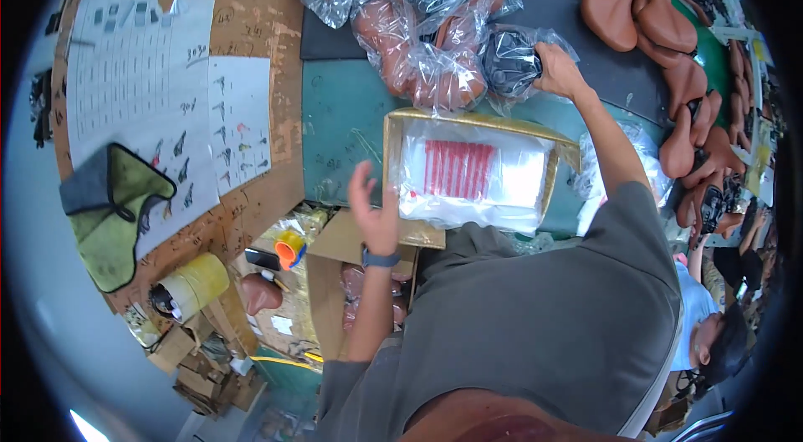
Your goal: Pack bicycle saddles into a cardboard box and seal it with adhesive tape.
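Observation:
My right hand [556, 72] is closed on the edge of a plastic-wrapped bicycle saddle [510, 59], whose black underside faces up. To its left lies a pile of brown bicycle saddles in clear plastic bags [427, 32]. In front of me stands an open cardboard box [390, 149] holding a clear and white plastic bag [510, 187] with red stripes. My left hand [374, 209] is raised beside the box's left wall, its fingers apart and nothing in them.
Unwrapped brown saddles [609, 17] crowd the dark bench at the right. A second open carton [330, 291] with wrapped saddles sits at my left. Beyond it is a cardboard panel [280, 107] with paper sheets and a green cloth [125, 208]. Another person [698, 316] works at right.

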### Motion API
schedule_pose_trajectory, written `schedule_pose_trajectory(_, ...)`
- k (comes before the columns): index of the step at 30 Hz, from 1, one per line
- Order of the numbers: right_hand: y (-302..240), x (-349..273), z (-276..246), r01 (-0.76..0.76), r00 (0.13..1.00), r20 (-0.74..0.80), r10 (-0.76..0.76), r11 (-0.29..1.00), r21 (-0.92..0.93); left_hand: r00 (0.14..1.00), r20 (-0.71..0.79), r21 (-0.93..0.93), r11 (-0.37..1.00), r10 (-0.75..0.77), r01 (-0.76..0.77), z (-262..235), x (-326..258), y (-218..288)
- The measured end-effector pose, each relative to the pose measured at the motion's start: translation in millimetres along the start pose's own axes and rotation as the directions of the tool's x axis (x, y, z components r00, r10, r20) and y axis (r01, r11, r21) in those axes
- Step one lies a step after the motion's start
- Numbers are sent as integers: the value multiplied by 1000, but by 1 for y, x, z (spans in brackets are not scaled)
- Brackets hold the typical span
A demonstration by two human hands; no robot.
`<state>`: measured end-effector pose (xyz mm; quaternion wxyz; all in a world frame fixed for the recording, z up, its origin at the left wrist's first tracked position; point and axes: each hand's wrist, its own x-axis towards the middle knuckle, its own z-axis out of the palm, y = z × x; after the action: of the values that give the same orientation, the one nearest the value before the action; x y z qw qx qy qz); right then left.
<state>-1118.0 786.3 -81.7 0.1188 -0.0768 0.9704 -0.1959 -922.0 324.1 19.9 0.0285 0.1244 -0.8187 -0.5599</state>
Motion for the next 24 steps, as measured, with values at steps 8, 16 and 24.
schedule_pose_trajectory(8,-98,-66,-123,-198,980,131,151,664,720,984,136,-523,835,-115,170,120,35,80)
schedule_pose_trajectory(16,-211,19,-56,-133,975,91,200,206,969,850,505,-775,355,-149,522,-55,-62,50)
schedule_pose_trajectory(24,-213,183,122,-643,763,-66,643,766,19,767,-112,-662,623,-632,417,-168,-284,-25)
